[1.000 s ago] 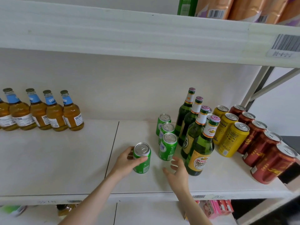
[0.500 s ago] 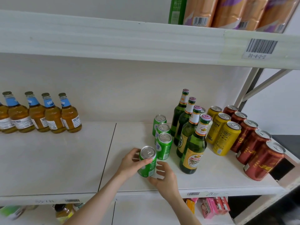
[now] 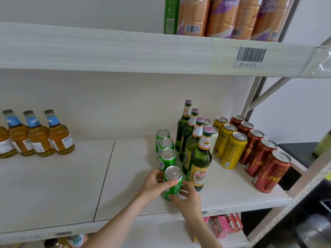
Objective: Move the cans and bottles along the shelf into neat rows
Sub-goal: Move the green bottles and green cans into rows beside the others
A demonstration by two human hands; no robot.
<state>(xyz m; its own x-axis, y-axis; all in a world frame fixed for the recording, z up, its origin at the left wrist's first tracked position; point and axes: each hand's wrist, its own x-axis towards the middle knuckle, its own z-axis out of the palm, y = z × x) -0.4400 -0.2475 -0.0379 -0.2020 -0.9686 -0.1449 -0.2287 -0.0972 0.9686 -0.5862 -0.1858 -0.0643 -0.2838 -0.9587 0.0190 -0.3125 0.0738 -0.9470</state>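
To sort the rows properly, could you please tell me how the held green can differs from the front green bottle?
The green can is short with a flat silver top; the front green bottle is tall, narrow-necked and pink-capped. The left hand and right hand grip the can; neither grips the bottle. Both are green and stand near the front of the shelf.

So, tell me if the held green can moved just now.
Yes: the green can moved right, from beside the three-can row into line at its front.
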